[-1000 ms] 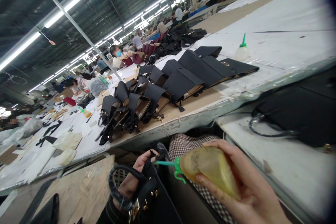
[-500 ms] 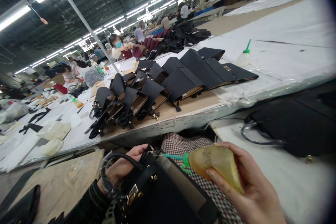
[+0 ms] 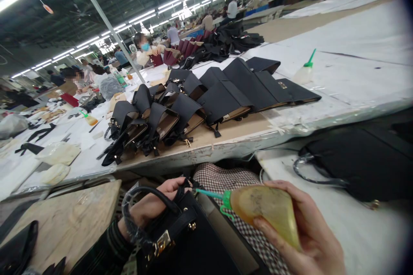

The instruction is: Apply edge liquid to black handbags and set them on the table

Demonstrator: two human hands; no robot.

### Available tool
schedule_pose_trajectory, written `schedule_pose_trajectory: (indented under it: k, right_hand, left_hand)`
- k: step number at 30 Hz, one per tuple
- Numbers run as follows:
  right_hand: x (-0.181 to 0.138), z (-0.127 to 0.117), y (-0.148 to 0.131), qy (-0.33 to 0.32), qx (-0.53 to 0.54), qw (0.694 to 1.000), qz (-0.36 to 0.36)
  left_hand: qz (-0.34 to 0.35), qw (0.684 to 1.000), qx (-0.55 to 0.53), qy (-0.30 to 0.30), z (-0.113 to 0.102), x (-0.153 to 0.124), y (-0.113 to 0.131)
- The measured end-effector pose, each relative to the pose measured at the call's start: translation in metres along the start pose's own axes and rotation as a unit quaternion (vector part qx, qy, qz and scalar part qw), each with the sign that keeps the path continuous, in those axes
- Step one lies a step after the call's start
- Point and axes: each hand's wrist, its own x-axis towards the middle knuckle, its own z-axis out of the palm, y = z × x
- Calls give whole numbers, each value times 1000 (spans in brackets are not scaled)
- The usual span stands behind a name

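A black handbag (image 3: 190,240) with gold hardware and a plastic-wrapped handle lies on my lap over a checked cloth (image 3: 219,176). My left hand (image 3: 161,200) reaches past the handle, its fingers closed on the bag's upper corner. In my right hand (image 3: 309,227) is a yellowish squeeze glue bottle (image 3: 266,212), lying on its side with the green cap and thin nozzle pointing left. The nozzle tip is at the bag's corner beside my left fingers; whether it touches I cannot tell.
Several black bag bodies (image 3: 226,99) stand in rows on the long table (image 3: 355,94). Another glue bottle (image 3: 304,71) stands behind them. To my right lies a black bag (image 3: 361,163); to my left is a wooden board (image 3: 74,219). Co-workers sit farther off.
My view has shifted slightly. The glue bottle stays in my right hand, its nozzle still at the bag's corner; my left hand keeps its hold there.
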Motion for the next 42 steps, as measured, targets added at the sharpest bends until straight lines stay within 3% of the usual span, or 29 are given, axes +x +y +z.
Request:
schedule_pose_trajectory:
  k: [12,17,21,27,30,34,39,42]
  right_hand:
    - [4,-11,-3,-18,-65,998,-15]
    - [8,-15,-4,-21,-90,995,-37]
    - [15,-17,-6,-34,-118,990,-72]
    - [23,-27,-15,-31,-55,997,41]
    - [18,-34,-5,-14,-66,993,100]
    - [7,-44,18,-31,-90,989,109]
    - [3,-44,37,-76,-108,987,91]
    - [8,-34,45,-86,-121,987,59]
  left_hand:
    - [17,998,55,-23,-5,2,-6]
    - [20,994,99,-33,1,4,7]
    - [38,977,203,-51,1,8,23]
    - [57,917,379,-109,-17,21,53]
    - [54,903,396,-157,-22,35,59]
    - [46,897,393,-195,-19,59,38]
    - [49,911,374,-163,-13,82,-5]
    - [48,915,372,-151,-12,88,-15]
